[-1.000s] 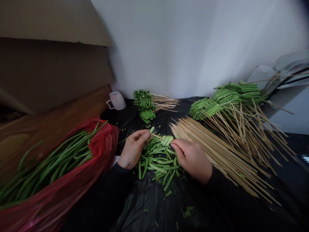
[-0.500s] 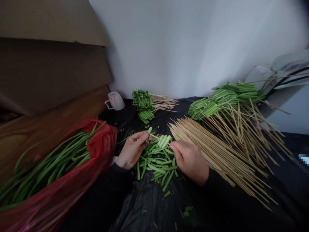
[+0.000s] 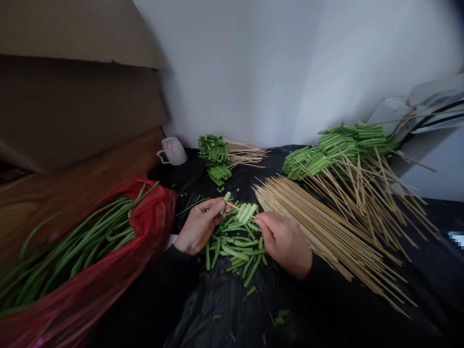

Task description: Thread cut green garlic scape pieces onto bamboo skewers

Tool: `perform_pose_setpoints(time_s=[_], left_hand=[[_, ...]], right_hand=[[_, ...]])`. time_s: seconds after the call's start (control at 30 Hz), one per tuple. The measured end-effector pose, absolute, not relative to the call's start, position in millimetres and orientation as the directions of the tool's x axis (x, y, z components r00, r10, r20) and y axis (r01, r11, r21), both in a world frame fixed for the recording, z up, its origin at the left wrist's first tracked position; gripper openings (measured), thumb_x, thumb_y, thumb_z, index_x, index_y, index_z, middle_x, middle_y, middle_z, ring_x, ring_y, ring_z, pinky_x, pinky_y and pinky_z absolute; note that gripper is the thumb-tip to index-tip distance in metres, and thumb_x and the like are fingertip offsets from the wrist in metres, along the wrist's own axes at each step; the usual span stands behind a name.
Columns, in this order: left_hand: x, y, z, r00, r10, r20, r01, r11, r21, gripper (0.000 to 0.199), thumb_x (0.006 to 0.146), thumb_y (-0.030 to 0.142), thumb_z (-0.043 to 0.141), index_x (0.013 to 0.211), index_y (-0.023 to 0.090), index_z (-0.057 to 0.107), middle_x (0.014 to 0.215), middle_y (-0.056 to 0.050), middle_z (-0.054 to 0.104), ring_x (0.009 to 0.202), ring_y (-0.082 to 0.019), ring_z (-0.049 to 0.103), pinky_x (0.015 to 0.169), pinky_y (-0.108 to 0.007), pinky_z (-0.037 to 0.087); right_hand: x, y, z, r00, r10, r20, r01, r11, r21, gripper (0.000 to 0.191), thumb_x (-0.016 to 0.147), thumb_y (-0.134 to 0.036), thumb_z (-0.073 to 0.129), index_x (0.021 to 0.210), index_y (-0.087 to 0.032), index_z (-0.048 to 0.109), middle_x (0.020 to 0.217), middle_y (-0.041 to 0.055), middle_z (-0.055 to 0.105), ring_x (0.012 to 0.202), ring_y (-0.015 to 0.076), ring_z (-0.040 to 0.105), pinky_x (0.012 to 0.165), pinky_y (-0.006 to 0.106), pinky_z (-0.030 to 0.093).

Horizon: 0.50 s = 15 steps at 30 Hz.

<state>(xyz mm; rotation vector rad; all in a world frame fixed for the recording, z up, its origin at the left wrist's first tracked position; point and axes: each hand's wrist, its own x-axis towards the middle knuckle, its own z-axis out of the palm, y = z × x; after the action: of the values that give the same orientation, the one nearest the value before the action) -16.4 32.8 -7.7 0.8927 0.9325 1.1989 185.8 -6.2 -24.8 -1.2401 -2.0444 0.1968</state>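
Nearest the wearer, a creased black plastic sheet [image 3: 206, 309] bears a few small green scraps [image 3: 282, 316]; the dark sleeves [image 3: 184, 267] merge with it and their edges are hard to trace. Above a loose pile of cut green bean pieces [image 3: 241, 244], the left hand [image 3: 199, 224] pinches a short pale green bean piece [image 3: 226, 196] between thumb and fingers at one end of a thin tan wooden skewer [image 3: 233, 206]. The right hand [image 3: 286, 243] pinches that skewer between thumb and forefinger, just beside a row of threaded bean pieces [image 3: 247, 212], its other fingers curled. For sound work, in my judgement, the piece should sit square across the tip, be pierced at mid-length with light, slightly turning pressure, and be seated parallel against the row, left fingertips clear of the tip's line. Whether the tip has entered the piece cannot be verified, as the left fingers cover it; the skewer's length inside the right palm is likewise hidden. The translucent red plastic bag [image 3: 155, 208] of long green beans [image 3: 94, 234] is cut off at the left edge. Farther off, two stacks of bean-loaded skewers, left [image 3: 217, 157] and right [image 3: 337, 149], overlap too closely to count.
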Motion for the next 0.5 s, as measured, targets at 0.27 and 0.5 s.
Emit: perform_pose_setpoints(time_s=[0.27, 0.5], left_hand=[[-3, 26, -12, 0.134, 0.981, -0.140, -0.295, 0.175, 0.939, 0.018, 0.062, 0.029, 0.084, 0.069, 0.015, 0.074, 0.083, -0.002, 0.069, 0.074, -0.011, 0.060, 0.070, -0.023, 0.049], [-3, 26, -13, 0.107, 0.994, -0.013, -0.112, 0.025, 0.993, 0.023, 0.066, 0.032, 0.081, 0.083, 0.018, 0.075, 0.084, -0.002, 0.071, 0.075, -0.014, 0.061, 0.074, -0.027, 0.047]], right_hand=[[181, -8, -25, -0.281, 0.805, 0.523, 0.714, 0.539, -0.447, 0.026, 0.096, -0.018, 0.038, 0.088, -0.015, 0.063, 0.084, 0.0072, 0.067, 0.080, 0.0172, 0.062, 0.072, 0.028, 0.040], [188, -3, -18, -0.245, 0.796, 0.553, 0.724, 0.530, -0.442, 0.025, 0.096, -0.021, 0.040, 0.090, -0.017, 0.064, 0.083, 0.0055, 0.068, 0.078, 0.0165, 0.062, 0.072, 0.027, 0.041]])
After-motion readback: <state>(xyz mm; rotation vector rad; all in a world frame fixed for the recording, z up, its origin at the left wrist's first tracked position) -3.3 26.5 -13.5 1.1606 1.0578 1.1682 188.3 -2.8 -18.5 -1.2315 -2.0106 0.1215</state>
